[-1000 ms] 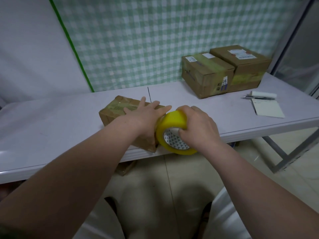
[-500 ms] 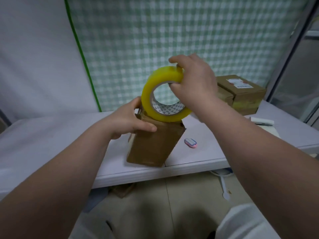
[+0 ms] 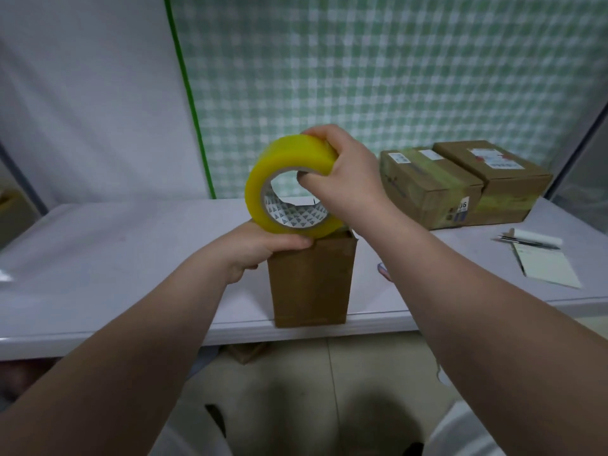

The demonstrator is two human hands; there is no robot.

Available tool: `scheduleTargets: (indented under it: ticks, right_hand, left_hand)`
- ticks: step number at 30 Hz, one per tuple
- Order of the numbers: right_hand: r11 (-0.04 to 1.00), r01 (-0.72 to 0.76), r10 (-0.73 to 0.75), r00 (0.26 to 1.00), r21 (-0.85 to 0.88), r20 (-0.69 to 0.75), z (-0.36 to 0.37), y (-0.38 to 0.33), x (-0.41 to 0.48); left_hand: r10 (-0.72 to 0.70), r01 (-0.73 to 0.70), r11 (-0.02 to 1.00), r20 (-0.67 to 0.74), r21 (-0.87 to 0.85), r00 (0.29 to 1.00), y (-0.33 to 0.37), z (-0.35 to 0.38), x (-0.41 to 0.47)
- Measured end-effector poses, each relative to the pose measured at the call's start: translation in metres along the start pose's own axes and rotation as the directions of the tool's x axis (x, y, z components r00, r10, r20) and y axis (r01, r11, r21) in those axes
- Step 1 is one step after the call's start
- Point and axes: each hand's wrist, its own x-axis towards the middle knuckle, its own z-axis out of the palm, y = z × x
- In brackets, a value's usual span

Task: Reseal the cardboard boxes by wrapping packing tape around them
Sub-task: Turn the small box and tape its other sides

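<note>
- Cardboard box (image 3: 311, 284): brown, standing on end at the near edge of the worktop (image 3: 131, 258), its plain face towards the person.
- Tape roll (image 3: 289, 179): yellow, printed core, held on edge directly above the box, its lower rim at the box top. I cannot tell whether they touch.
- Right hand (image 3: 345, 172): curled round the upper right of the roll, fingertips inside the core.
- Left hand (image 3: 263, 245): grips the box's top left corner, thumb lying along the front top edge.
- Two taped boxes, one nearer (image 3: 427, 189) and one farther (image 3: 493, 172): labelled, touching side by side, far right of the worktop.
- Notepad (image 3: 546, 264) with pen (image 3: 526, 241): right of the upright box, near the front edge.
- Green-checked curtain (image 3: 394, 77): hanging behind the worktop.
</note>
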Motion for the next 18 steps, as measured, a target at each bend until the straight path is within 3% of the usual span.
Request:
scheduleTargets:
  ticks: [9, 18]
  right_hand:
    - [0.976, 0.026, -0.013, 0.998, -0.215, 0.062, -0.051, 0.021, 0.009]
    - [0.876, 0.096, -0.003, 0.981, -0.473, 0.194, -0.089, 0.049, 0.007]
  left_hand:
    - [0.038, -0.039, 0.999, 0.048, 0.023, 0.998, 0.008, -0.002, -0.002]
    - [0.024, -0.029, 0.997, 0.067, 0.065, 0.997, 0.009, -0.003, 0.001]
